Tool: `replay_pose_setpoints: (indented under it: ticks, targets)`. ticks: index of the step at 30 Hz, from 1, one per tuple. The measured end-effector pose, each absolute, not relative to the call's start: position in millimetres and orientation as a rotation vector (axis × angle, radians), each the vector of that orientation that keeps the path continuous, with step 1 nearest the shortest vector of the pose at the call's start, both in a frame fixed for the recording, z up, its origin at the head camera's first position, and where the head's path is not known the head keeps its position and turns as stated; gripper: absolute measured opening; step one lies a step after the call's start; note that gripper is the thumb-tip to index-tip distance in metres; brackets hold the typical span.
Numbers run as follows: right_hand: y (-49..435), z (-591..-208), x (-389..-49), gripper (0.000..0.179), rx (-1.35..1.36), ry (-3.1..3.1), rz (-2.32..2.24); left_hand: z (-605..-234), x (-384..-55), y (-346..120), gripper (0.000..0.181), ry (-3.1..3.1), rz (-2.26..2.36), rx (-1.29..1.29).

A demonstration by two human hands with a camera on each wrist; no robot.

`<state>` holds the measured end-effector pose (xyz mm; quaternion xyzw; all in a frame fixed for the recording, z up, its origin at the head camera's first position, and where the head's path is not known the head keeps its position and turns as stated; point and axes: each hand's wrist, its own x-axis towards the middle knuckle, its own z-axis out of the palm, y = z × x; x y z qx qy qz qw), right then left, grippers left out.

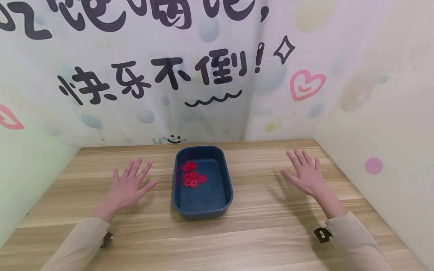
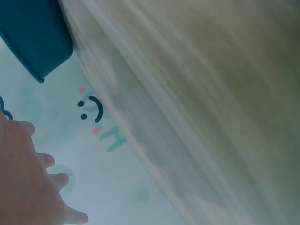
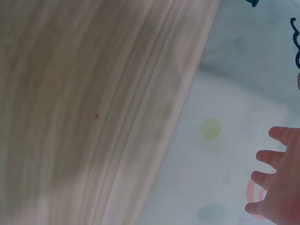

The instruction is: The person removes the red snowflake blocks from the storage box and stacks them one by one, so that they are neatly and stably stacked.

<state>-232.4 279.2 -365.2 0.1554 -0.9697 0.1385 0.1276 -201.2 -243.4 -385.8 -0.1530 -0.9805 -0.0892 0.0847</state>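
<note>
A dark blue rectangular tray [image 1: 203, 205] with rounded corners sits in the middle of the wooden table. Inside it, toward the left wall, lie several small red flower-shaped pieces [image 1: 193, 183]; some overlap. To the left of the tray is my left hand [image 1: 130, 188], fingers spread and holding nothing. My right hand [image 1: 306, 177] is well to the right of the tray, also with spread fingers and nothing in it. In the left wrist view the tray's outside wall [image 2: 37, 37] shows at the upper left, apart from the left hand [image 2: 28, 178]. The right hand [image 3: 283, 180] appears at the edge of its wrist view.
The wood-grain table [image 1: 261, 233] ends at a white printed cloth backdrop [image 1: 223, 124] with black lettering. A pale wall [image 1: 390, 113] with a purple dot borders the table on the right, another stands on the left. Dark bands [image 1: 323, 235] show at both wrists.
</note>
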Motion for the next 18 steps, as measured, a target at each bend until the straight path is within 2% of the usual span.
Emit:
replay_pose_setpoints:
  ticks: [7, 18]
  targets:
    - [284.8, -360.5, -236.4, 0.055, 0.500, -2.642, 0.830, -378.4, -200.6, -236.3, 0.071, -2.886, -0.361, -0.495]
    - [271.9, -336.0, -237.2, 0.050, 0.374, -2.571, 1.369, -372.1, -191.3, -213.5, 0.075, -2.861, -0.386, -0.667]
